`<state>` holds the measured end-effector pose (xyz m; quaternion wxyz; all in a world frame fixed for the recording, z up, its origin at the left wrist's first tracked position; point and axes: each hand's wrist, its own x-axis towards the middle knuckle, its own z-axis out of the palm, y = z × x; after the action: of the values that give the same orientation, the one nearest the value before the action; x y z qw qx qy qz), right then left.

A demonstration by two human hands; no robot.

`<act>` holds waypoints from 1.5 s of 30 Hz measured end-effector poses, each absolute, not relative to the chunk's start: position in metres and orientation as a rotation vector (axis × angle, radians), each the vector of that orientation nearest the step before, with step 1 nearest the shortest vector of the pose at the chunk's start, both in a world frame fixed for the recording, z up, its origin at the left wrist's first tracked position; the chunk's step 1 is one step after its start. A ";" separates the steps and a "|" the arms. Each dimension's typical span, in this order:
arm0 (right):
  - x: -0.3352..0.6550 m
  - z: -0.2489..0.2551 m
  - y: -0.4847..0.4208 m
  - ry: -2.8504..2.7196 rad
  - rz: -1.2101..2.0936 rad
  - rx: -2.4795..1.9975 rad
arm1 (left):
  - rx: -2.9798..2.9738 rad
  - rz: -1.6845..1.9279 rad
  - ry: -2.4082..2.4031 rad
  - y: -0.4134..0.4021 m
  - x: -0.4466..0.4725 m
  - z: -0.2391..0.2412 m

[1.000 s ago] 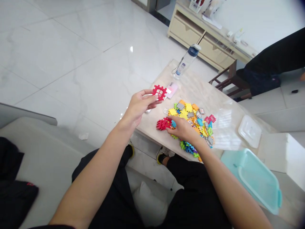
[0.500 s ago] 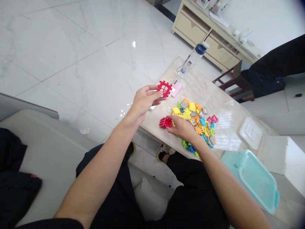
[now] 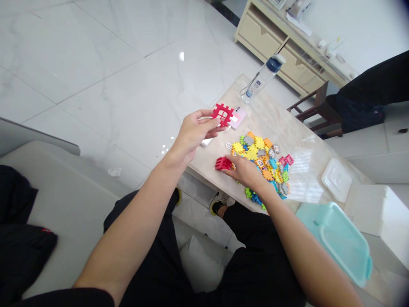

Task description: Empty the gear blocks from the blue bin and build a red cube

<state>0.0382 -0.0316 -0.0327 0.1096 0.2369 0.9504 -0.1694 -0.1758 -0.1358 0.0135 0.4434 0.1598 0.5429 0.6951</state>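
My left hand (image 3: 198, 131) pinches a flat red window-shaped building piece (image 3: 223, 114) with notched edges, raised above the table near a pink phone. My right hand (image 3: 243, 171) has its fingers closed on a red block of toothed pieces (image 3: 222, 163), low at the table's near edge; part of the block is hidden by the fingers. Just beyond the right hand lies a heap of interlocking plastic pieces (image 3: 252, 152) in yellow, orange, blue, green and grey. Small white window frames (image 3: 260, 163) lie among them.
A water bottle (image 3: 260, 81) stands at the table's far end beside the pink phone (image 3: 238, 117). To the right are a clear plastic lid (image 3: 336, 180), a teal bin (image 3: 338, 243) and a white box (image 3: 367, 209). A wooden stool (image 3: 315, 106) and a person's dark-clothed leg (image 3: 367, 89) are beyond the table.
The left hand has tilted the red window piece slightly and moved it a little up. The right hand stays on the red block, and the whole view has shifted slightly.
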 end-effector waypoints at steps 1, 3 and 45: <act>0.038 -0.032 -0.032 2.794 -0.485 0.691 | 0.394 1.724 1.343 -0.136 -0.176 0.014; 0.036 -0.032 -0.033 2.781 -0.458 0.701 | 0.393 1.723 1.336 -0.136 -0.175 0.014; 0.042 0.004 -0.025 3.333 -0.642 0.906 | 0.706 1.432 1.450 -0.124 -0.134 -0.011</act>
<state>0.0421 -0.0255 0.0040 -0.1847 0.2534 0.9324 -0.1796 -0.1341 -0.1237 -0.0114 0.4727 0.2883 0.5924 0.5853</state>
